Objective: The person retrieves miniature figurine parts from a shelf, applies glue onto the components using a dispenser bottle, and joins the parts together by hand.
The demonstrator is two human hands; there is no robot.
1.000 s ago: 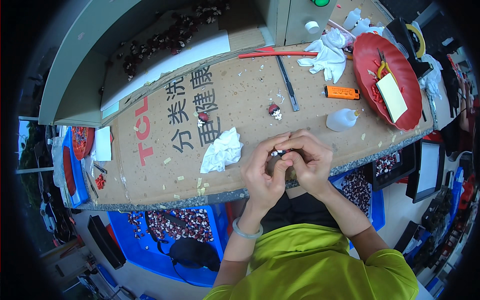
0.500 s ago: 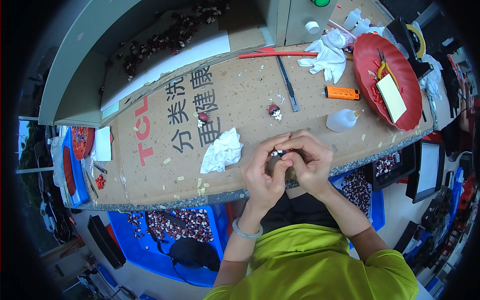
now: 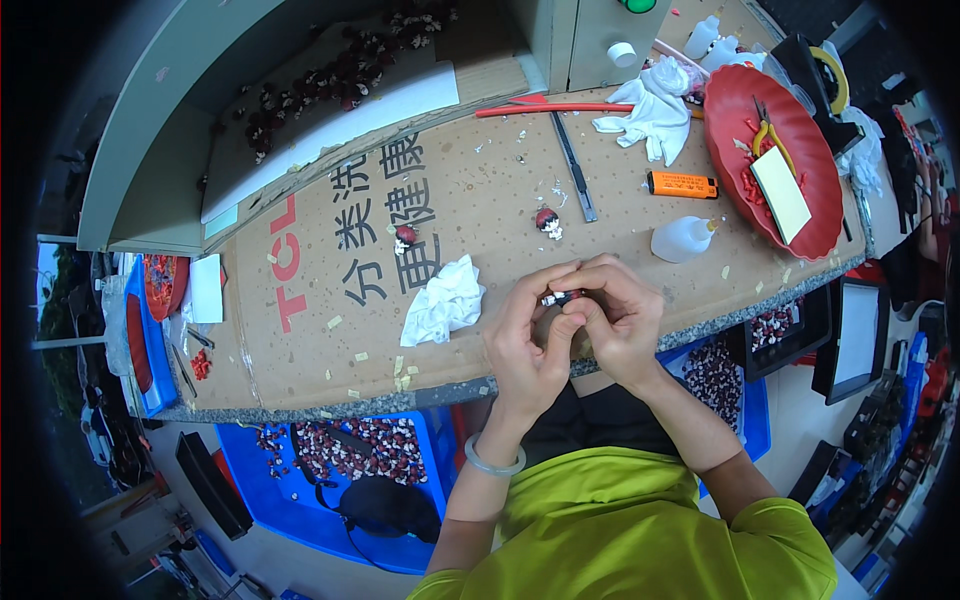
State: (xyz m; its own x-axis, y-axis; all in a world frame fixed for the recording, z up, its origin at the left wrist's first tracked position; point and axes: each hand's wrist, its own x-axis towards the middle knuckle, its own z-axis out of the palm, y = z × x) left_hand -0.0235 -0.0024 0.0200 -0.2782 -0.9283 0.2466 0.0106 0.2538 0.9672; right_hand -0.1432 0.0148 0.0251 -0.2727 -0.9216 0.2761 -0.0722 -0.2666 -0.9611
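Close to the table's near edge, my left hand (image 3: pixel 524 338) and my right hand (image 3: pixel 622 325) come together with fingertips pinched round a small dark-and-white figurine (image 3: pixel 561 297). Both hands are closed on it, and the fingers hide most of its shape. Just beyond them lies a similar dark red and white figurine (image 3: pixel 547 222). Another small figurine (image 3: pixel 404 237) rests farther left. A crumpled white cloth (image 3: pixel 445 302) is beside my left hand. To the right of my right hand stands a translucent squeeze bottle (image 3: pixel 680 240).
Cardboard (image 3: pixel 480 185) covers the table. A utility knife (image 3: pixel 575 170), orange lighter-like case (image 3: pixel 684 185), white glove (image 3: pixel 655 112) and red scalloped tray (image 3: pixel 722 125) with yellow-handled pliers (image 3: pixel 775 140) lie beyond. A grey cabinet (image 3: pixel 150 190) holds more figurines. Below is a blue bin (image 3: pixel 270 500).
Both hands stay together near the same spot, shifting only slightly. A little more of the figurine shows between my fingertips, and its angle looks slightly different.
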